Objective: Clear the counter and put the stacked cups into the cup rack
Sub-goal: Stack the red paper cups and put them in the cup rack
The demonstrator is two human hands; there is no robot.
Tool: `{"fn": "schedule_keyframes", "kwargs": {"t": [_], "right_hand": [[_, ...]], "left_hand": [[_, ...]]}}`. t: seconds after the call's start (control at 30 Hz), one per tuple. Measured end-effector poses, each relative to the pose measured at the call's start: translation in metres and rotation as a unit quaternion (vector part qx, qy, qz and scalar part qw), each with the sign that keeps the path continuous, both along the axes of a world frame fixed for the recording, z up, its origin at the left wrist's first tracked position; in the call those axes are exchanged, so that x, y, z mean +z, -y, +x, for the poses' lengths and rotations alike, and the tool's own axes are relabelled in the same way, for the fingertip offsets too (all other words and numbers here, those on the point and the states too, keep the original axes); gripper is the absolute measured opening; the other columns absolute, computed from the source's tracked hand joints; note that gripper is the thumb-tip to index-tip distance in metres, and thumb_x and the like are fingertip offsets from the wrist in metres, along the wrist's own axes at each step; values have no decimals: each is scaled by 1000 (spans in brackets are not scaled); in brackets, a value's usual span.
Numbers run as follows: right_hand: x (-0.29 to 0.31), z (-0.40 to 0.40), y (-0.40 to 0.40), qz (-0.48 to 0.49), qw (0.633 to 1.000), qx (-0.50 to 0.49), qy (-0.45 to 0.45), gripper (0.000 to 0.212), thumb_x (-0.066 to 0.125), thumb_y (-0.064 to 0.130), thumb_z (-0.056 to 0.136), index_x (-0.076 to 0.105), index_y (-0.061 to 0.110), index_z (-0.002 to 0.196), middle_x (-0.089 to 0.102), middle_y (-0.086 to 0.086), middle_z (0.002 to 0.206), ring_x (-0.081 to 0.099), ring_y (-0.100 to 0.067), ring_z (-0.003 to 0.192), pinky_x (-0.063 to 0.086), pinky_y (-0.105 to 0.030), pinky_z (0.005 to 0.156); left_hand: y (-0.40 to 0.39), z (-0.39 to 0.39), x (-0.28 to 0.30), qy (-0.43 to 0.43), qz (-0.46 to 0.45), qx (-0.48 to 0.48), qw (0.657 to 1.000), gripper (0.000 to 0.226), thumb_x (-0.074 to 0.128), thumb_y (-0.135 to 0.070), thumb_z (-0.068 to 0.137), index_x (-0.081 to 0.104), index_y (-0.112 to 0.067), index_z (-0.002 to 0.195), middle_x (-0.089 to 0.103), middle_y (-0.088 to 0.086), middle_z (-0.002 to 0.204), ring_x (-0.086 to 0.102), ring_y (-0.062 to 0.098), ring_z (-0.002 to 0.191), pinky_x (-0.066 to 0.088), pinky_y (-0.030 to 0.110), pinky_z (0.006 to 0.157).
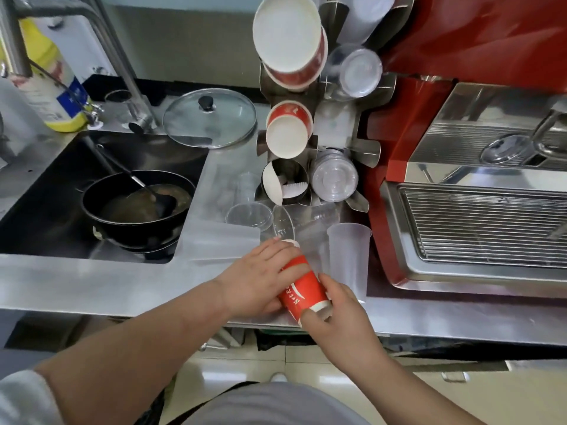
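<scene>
Left hand (260, 276): fingers curled round the upper part of the red paper cup stack with white lettering (302, 283), gripping it from the left.
Right hand (334, 314): fingers and thumb wrapped round the near, open end of the same stack; both hands are clamped on it.
Red paper cup stack: tilted, narrow white base pointing far, rim end toward the person, held just above the near edge of the stainless steel desk (92, 280).
Frosted translucent plastic tumbler (348, 259): upright on the desk, just right of the held stack.
Clear plastic cups (260, 216): lying and standing on the desk just beyond the hands, near the foot of the rack.
Sink basin (36, 191): recessed in the desk at left; holds a black frying pan (138, 210) with a black ladle (153, 197) resting in it.
Stainless steel cup rack (319, 133): stands far centre; its tubes hold red paper cups (288, 130), bases facing out, and clear plastic lids (336, 177).
Glass pot lid with black knob (210, 118): lies flat on the desk, left of the rack.
Red and steel espresso machine (475, 179): right side, drip grille facing near.
Yellow bottle with blue label (52, 81): far left, behind the tap (122, 65).
</scene>
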State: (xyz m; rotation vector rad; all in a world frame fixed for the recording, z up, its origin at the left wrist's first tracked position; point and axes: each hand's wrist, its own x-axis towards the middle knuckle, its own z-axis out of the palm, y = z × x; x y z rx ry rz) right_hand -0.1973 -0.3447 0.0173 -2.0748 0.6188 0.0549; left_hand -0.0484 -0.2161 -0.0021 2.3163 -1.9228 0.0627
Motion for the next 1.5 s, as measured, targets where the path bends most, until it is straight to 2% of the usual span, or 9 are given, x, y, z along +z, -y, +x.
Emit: {"fn": "schedule_keyframes", "kwargs": {"t": [0.2,0.37,0.53,0.63,0.77,0.97,1.2,1.4,1.5], "right_hand": [[31,9,-9,-61,995,27,69,47,62,33,76,52,41,121,50,19,115,54,3,100,49,-24,83],[61,29,-22,-152,977,39,144,51,57,44,73,51,37,123,47,25,116,48,0,112,39,-19,95],[87,62,-44,-183,960,41,210,59,57,47,72,51,32,129,44,26,121,39,13,114,22,2,96],[96,84,-63,-156,965,57,205,61,62,47,71,50,36,130,47,22,125,39,13,117,25,2,95],[96,115,-93,-143,966,101,189,67,57,58,68,50,35,130,51,16,127,39,15,118,30,-1,95],[84,156,-140,-121,965,155,173,66,66,49,68,53,31,130,51,24,121,44,15,114,31,0,93],[63,181,-179,-101,963,226,110,73,61,51,67,47,34,136,46,23,126,47,4,118,43,-22,101],[42,198,-204,-108,943,306,69,72,69,39,72,42,35,139,37,27,124,40,10,114,27,-2,96],[34,202,-214,-99,941,316,71,72,71,36,73,42,33,139,39,24,128,43,6,118,32,-9,100]], "left_hand": [[-22,1,10,-76,-73,77,991,69,69,-44,73,48,-11,130,55,9,127,52,28,119,40,42,104],[-31,9,26,-160,-153,124,967,75,74,-41,70,43,-13,133,52,7,131,49,25,121,40,38,104],[-49,28,47,-272,-191,150,931,78,70,-50,68,44,-16,133,51,-1,131,49,16,119,41,31,101],[-74,39,54,-336,-197,187,902,77,69,-54,66,43,-25,132,48,-15,127,46,2,116,39,18,96],[-119,59,51,-369,-187,232,881,74,75,-55,64,43,-36,129,54,-16,119,54,1,108,49,27,89],[-182,83,48,-413,-181,264,853,75,74,-48,64,43,-35,131,55,-19,118,55,-1,109,50,27,91],[-235,99,31,-428,-137,284,847,79,81,-39,65,42,-33,133,53,-21,124,50,-4,113,46,21,93],[-263,99,10,-432,-137,310,836,85,84,-41,64,38,-40,135,48,-23,130,48,1,122,46,28,98],[-275,96,8,-435,-145,326,827,80,80,-44,62,35,-53,128,46,-30,127,47,-4,121,43,18,96]]}}
